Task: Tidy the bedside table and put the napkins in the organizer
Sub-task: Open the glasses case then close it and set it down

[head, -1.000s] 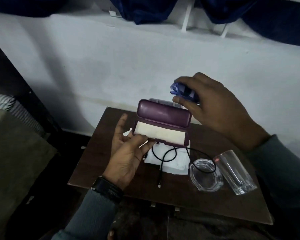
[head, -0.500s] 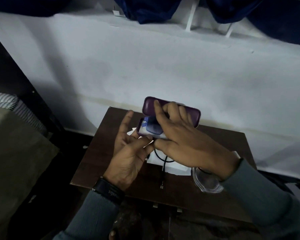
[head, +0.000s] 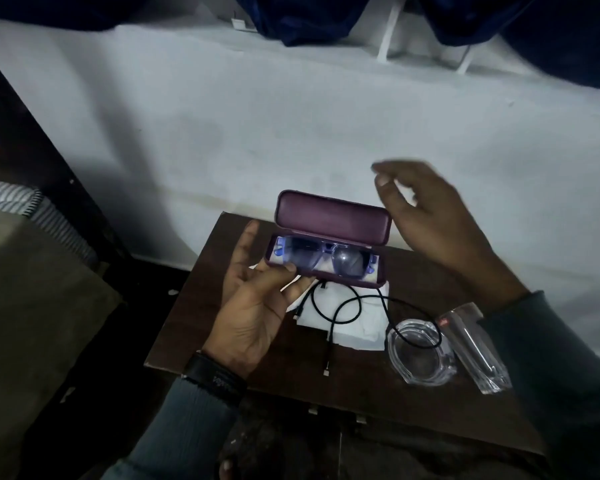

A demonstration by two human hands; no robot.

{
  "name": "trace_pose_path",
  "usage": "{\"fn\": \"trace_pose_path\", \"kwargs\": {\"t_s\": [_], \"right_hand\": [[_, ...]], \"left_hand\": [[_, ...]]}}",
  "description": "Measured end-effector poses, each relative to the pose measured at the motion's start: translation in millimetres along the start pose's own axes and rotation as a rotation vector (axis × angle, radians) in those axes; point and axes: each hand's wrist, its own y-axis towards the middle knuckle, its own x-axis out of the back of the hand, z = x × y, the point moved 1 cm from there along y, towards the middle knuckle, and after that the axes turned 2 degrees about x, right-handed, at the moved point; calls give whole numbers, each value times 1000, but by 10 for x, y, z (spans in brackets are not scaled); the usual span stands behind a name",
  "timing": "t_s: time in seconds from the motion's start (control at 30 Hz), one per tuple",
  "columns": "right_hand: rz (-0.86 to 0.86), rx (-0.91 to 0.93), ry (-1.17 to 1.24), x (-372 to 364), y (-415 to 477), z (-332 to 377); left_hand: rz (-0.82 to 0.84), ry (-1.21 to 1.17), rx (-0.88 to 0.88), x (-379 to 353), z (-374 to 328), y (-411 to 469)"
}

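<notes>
A purple glasses case [head: 333, 220] is held open above the brown bedside table [head: 194, 306]. My left hand [head: 257, 306] grips the case's lower half at its left end. Blue-framed glasses [head: 323, 259] lie inside the case. My right hand [head: 430, 216] hovers just right of the raised lid with loosely bent fingers and holds nothing. White napkins [head: 354, 323] lie flat on the table under the case, with a black cable [head: 343, 310] looped over them.
A glass ashtray [head: 420, 355] stands at the table's right front, and the cable runs into it. A clear drinking glass [head: 471, 348] lies on its side next to it. A bed [head: 21, 289] is at the left, a white wall [head: 291, 116] behind.
My right hand carried the blue glasses down into the open case, let go of them, and lifted away to the right. My left hand kept hold of the case.
</notes>
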Motion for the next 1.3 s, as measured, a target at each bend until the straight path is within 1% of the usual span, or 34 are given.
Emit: {"fn": "trace_pose_path", "kwargs": {"t_s": [0.07, 0.1, 0.13, 0.2, 0.3, 0.4, 0.53, 0.63, 0.7, 0.93, 0.97, 1.03, 1.13, 1.2, 1.23, 1.3], "right_hand": [[193, -233, 224, -48, 78, -33], [234, -300, 339, -78, 87, -36], [255, -317, 421, -109, 83, -33], [269, -268, 509, -146, 37, -46], [240, -188, 578, -153, -19, -84], [257, -85, 652, -174, -97, -60], [236, -35, 689, -220, -219, -54], [254, 61, 575, -226, -276, -42], [277, 108, 545, -236, -319, -26], [315, 158, 503, -290, -388, -99], [306, 187, 444, -294, -401, -97], [263, 315, 183, -312, -434, -63], [111, 593, -217, -409, -475, 21], [21, 709, -423, -469, -483, 64], [10, 737, -488, -488, -487, 73], [30, 767, -508, -499, -495, 72]], "left_hand": [[4, -7, 0, 23, 1, 9], [8, -4, -9, 23, 3, 15], [11, 1, -21, 27, 4, 18], [15, 3, -42, 34, 2, 15], [10, 14, -46, 60, -4, 8], [12, 39, -63, 59, -22, 3], [-17, 54, -67, 52, -47, 3], [-30, 56, -82, 32, -52, 6], [-35, 68, -91, 24, -62, 9], [-24, 78, -65, 9, -88, -10], [-26, 75, -61, 10, -84, -6], [-29, 60, -53, 15, -68, 1], [-28, 47, -41, 19, -35, 17], [-16, 52, -38, 25, -28, 19], [-13, 54, -36, 27, -28, 16], [-21, 55, -38, 31, -30, 14]]}}
